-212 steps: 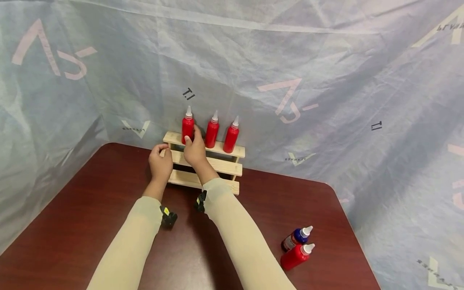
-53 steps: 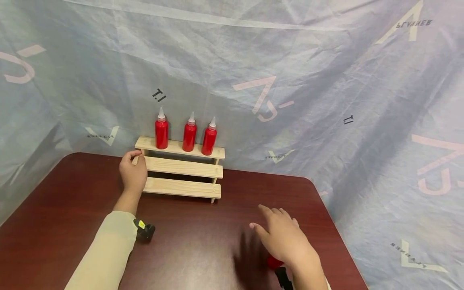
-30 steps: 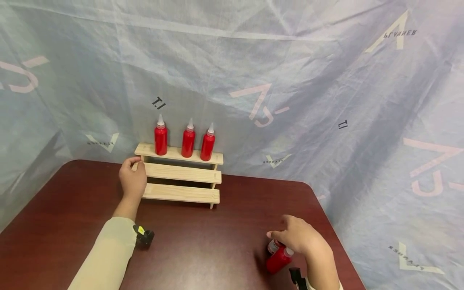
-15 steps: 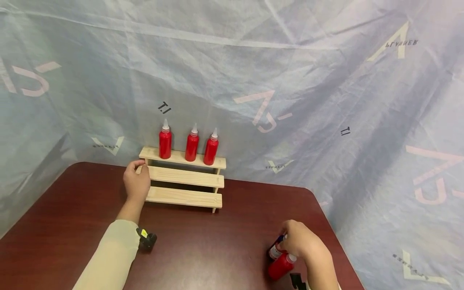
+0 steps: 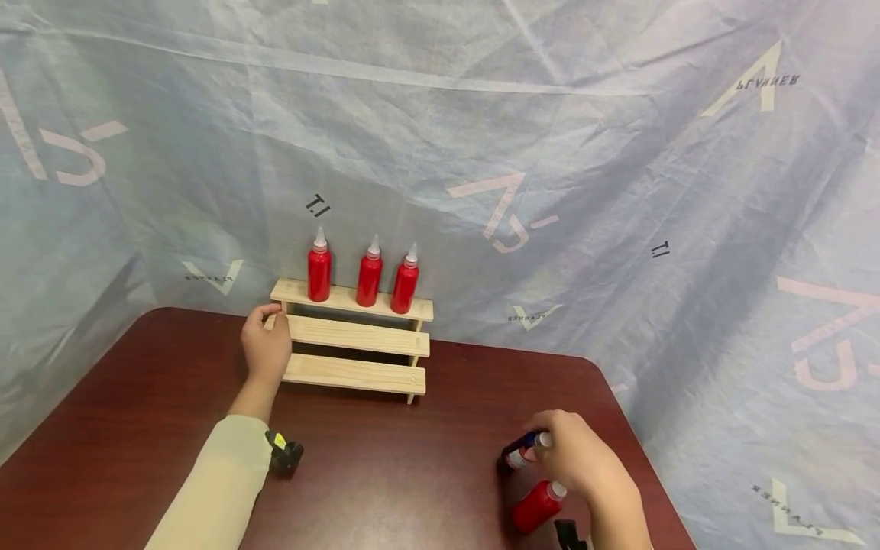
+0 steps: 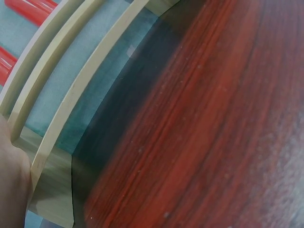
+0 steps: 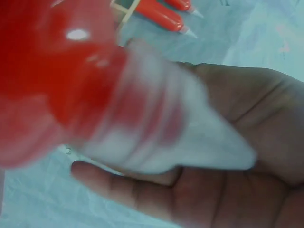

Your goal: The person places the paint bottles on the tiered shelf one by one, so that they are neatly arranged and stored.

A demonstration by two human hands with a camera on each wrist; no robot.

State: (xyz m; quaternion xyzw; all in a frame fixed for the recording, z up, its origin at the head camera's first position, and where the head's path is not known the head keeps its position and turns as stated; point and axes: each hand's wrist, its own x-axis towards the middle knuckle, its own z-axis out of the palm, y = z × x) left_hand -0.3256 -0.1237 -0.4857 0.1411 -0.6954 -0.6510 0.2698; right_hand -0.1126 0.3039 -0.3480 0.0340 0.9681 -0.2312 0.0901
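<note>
My left hand (image 5: 266,344) grips the left end of a three-tier wooden rack (image 5: 357,334). In the left wrist view, part of that hand (image 6: 13,178) lies against the ends of the rack's boards (image 6: 71,102). At the right of the table, my right hand (image 5: 580,458) holds a dark blue squeeze bottle (image 5: 512,452) with a pale label near its white cap. Just in front of it, a red squeeze bottle (image 5: 538,508) stands apart. This red bottle (image 7: 52,71) fills much of the right wrist view and hides the held bottle and several fingers.
On the rack's top tier are three red squeeze bottles with white nozzles: a left one (image 5: 319,273), a middle one (image 5: 369,280) and a right one (image 5: 405,289). A grey printed cloth (image 5: 584,191) hangs behind the dark red-brown table (image 5: 385,466).
My right hand let go of the top tier's left red bottle, moved right to the two bottles on the table, and took hold of the blue one, now shifted away from the red one.
</note>
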